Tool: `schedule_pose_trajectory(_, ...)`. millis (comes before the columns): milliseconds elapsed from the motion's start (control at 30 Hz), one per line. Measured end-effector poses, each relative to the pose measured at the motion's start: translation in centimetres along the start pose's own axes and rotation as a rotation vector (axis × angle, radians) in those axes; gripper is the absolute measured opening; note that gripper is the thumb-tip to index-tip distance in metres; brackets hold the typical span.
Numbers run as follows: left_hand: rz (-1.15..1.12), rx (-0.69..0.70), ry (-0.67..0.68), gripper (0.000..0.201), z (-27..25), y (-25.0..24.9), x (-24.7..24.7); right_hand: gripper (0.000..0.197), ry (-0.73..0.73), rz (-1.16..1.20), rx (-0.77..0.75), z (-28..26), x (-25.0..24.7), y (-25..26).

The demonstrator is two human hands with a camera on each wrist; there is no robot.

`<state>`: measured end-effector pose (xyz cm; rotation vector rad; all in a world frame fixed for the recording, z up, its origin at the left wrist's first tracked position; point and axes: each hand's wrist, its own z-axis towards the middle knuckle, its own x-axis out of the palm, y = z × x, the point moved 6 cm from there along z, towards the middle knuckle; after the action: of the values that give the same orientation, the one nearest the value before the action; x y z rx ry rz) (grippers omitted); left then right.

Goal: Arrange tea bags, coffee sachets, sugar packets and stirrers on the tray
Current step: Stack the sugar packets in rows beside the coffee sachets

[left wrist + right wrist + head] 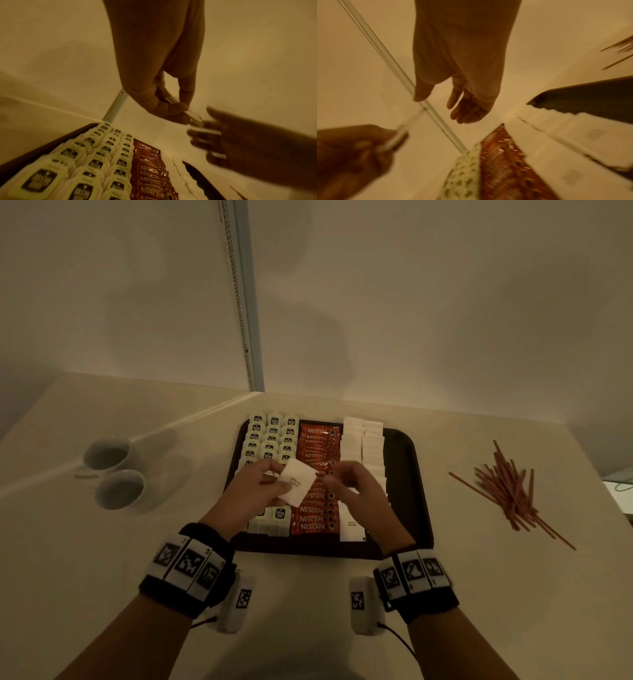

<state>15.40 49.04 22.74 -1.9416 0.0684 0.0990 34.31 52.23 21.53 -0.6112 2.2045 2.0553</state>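
Note:
A dark tray (411, 474) holds three columns of tea bags (270, 440) on its left. Red coffee sachets (318, 446) fill the middle, and white sugar packets (363, 446) form two columns to their right. My left hand (274, 477) hovers over the tray's middle and pinches a white sugar packet (298, 484) between thumb and fingers. The pinch shows close up in the left wrist view (193, 119). My right hand (334, 477) hangs just right of that packet, fingers relaxed and empty (436, 106). The red-brown stirrers (503, 487) lie loose on the table, right of the tray.
Two white cups (109, 453) (120, 489) stand on the table left of the tray. The wall rises right behind the tray, with a vertical rail and chain (246, 337). A bare dark strip of tray (590, 97) runs along the right of the sugar columns.

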Motion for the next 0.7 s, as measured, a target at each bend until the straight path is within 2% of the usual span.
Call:
schedule_pose_trajectory(100,0.203,0.096,0.021,0.009,-0.3,-1.0,0.4,0.031,0.184,0.028,-0.093,0.7,2.2,3.6)
schedule_pose_trajectory(200,0.147,0.132,-0.067,0.016,-0.4,-1.5,0.0,0.019,0.145,-0.011,-0.142,1.2,2.7,4.1)
schedule_pose_trajectory(267,0.054,0.133,-0.159,0.018,-0.3,-1.6,-0.5,0.012,0.121,0.003,-0.089,1.2,2.6,3.2)
schedule_pose_trajectory(333,0.014,0.144,-0.197,0.014,-0.3,-1.8,-0.7,0.014,0.121,0.050,-0.006,1.0,2.6,2.2)
schedule_pose_trajectory(467,0.086,0.175,-0.165,0.013,-0.4,-2.2,0.4,0.011,0.163,0.062,0.052,0.3,2.2,2.0)
schedule_pose_trajectory(533,0.089,0.165,-0.141,0.009,-0.6,-2.3,0.7,0.017,0.151,0.123,0.097,-0.1,1.1,1.4)
schedule_pose_trajectory(633,0.114,0.118,-0.089,0.008,-1.6,-1.7,0.0,0.017,0.028,0.182,0.185,-1.1,-2.7,-0.9)
schedule_pose_trajectory(700,0.126,0.061,-0.048,0.013,-2.9,-0.2,-1.2,0.012,-0.057,0.044,0.260,-1.9,-5.8,-3.6)
